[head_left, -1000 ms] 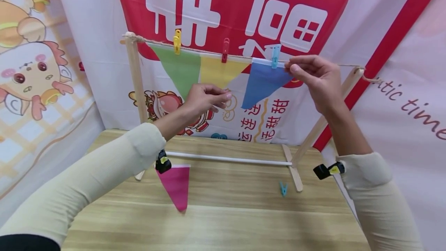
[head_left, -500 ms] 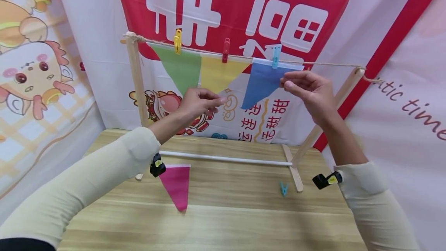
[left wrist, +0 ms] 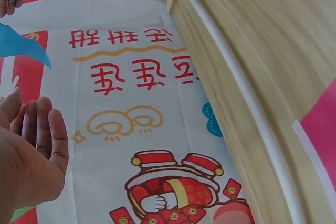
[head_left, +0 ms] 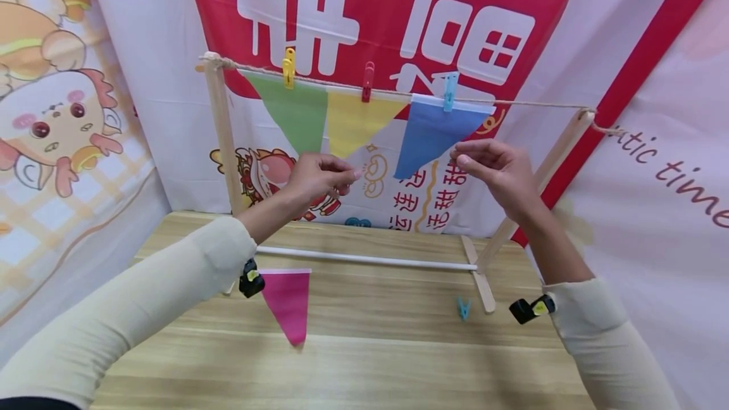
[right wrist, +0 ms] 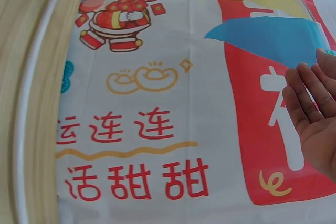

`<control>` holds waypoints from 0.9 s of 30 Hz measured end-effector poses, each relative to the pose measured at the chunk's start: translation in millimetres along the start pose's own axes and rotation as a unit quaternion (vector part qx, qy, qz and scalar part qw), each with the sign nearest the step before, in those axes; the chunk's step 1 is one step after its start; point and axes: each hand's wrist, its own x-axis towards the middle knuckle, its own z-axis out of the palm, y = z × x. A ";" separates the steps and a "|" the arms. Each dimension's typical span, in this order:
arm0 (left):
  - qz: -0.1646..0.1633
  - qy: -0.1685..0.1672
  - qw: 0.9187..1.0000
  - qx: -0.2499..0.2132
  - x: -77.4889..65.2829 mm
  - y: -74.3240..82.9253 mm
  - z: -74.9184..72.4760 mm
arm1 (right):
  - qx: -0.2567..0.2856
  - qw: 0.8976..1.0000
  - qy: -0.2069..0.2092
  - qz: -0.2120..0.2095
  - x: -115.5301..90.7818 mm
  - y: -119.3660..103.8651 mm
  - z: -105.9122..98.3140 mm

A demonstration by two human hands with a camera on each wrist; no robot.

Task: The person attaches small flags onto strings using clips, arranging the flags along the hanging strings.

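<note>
A blue pennant (head_left: 435,131) hangs from the twine (head_left: 535,104), clipped by a light-blue clothespin (head_left: 450,92). Left of it hang a yellow pennant (head_left: 361,120) under a red clothespin (head_left: 367,83) and a green pennant (head_left: 296,112) near a yellow clothespin (head_left: 289,69). My right hand (head_left: 497,173) is just right of the blue pennant's lower part, its fingers relaxed and holding nothing. In front of the yellow pennant's lower tip, my left hand (head_left: 320,181) is held loosely with nothing in it. Both wrist views show the left palm (left wrist: 37,156) and right palm (right wrist: 317,114) bare.
A magenta pennant (head_left: 289,302) lies on the wooden table (head_left: 364,366), with a blue clothespin (head_left: 464,308) to its right. Wooden posts (head_left: 223,138) hold up the twine, joined low down by a white rod (head_left: 364,259). A printed cloth (head_left: 154,81) hangs behind.
My right hand has come away from the blue pennant's top corner, moving down and slightly left. My left hand has drawn down and left. The pennants hang as before.
</note>
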 end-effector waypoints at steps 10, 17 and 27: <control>-0.008 -0.001 1.000 -0.003 -1.5 -16.6 -0.6 | -0.032 0.999 -0.019 0.026 -14.8 15.5 4.9; -0.022 0.008 0.999 -0.021 -6.9 -31.2 -5.0 | -0.045 0.997 -0.033 0.052 -24.8 33.5 8.0; -0.053 0.003 0.999 -0.003 -12.1 -48.0 -5.9 | -0.024 0.996 -0.045 0.077 -40.3 56.7 13.5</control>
